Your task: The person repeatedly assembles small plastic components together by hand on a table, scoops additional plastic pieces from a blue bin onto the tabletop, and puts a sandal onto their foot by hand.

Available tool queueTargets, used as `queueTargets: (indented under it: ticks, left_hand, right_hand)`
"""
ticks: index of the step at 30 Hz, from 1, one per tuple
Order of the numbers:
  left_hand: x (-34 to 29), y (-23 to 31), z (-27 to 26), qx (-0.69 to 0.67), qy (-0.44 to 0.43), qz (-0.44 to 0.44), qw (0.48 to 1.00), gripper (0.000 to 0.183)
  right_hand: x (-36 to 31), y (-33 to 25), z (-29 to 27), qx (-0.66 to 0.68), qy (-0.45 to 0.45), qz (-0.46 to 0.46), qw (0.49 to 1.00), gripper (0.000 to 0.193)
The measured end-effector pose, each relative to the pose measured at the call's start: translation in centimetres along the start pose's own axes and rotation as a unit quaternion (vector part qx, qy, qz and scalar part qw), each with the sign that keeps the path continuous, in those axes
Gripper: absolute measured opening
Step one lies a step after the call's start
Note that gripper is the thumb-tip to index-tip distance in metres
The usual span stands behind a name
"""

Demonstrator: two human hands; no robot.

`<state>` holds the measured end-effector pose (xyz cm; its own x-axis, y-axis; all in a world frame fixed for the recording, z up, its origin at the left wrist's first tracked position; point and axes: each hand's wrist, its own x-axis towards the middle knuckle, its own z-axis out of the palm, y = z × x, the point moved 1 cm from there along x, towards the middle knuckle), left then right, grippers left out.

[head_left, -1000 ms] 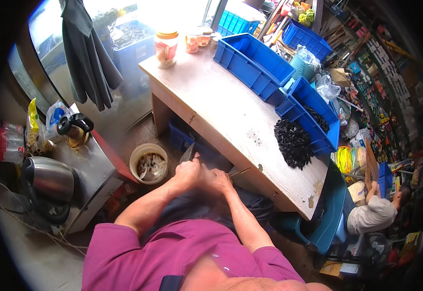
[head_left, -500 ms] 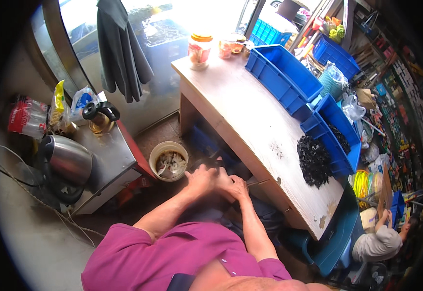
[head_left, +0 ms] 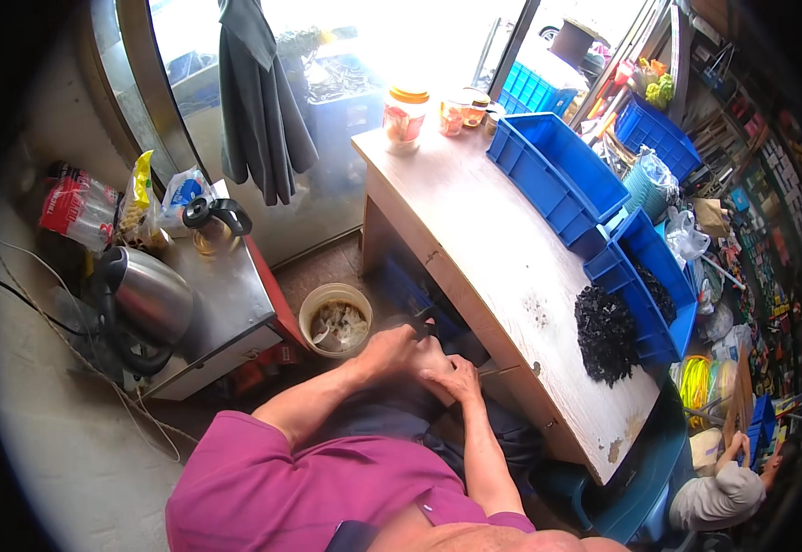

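Both hands meet in front of me, between the desk and the low cabinet. My left hand (head_left: 394, 348) lies against a skin-toned shape (head_left: 433, 354), seemingly my own bare lower leg or foot; its fingers are mostly hidden. My right hand (head_left: 457, 378) curls its fingers round the near side of that shape. A small dark thing (head_left: 429, 327) shows at its far end, too unclear to name. Just beyond my left hand a round cream bucket (head_left: 304, 313) stands on the floor, holding brown liquid and pale scraps.
The wooden desk (head_left: 475, 230) on my right bears a pile of black pieces (head_left: 603, 336), blue bins (head_left: 557, 179) and lidded tubs (head_left: 406, 115). On the left cabinet (head_left: 235, 308) stand a steel kettle (head_left: 154, 294) and glass pot (head_left: 215, 230). A green chair (head_left: 640, 488) and another person (head_left: 718, 497) are at right.
The whole view has shifted, with the surroundings now lower and further right. My left hand has moved slightly along the skin-toned shape; the right hand keeps its hold.
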<state>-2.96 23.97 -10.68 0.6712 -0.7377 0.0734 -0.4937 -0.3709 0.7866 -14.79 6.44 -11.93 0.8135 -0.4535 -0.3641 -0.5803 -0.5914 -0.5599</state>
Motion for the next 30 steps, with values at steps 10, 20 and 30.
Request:
queueTargets:
  ticks: [10, 20, 30]
  left_hand:
    - [-3.6, 2.1, -2.4, -0.09, 0.004, 0.006, 0.996, 0.038]
    - [-2.1, 1.9, -2.5, -0.006, 0.212, -0.035, 0.977, 0.022]
    - [7.9, -6.4, 0.2, -0.154, -0.315, -0.269, 0.897, 0.055]
  right_hand:
    - [0.2, 0.8, 0.4, 0.018, -0.001, -0.023, 1.0, 0.079]
    - [0.6, 1.2, 0.4, 0.018, 0.001, -0.026, 1.0, 0.079]
    - [0.2, 0.7, 0.4, 0.021, 0.014, -0.032, 0.999, 0.076]
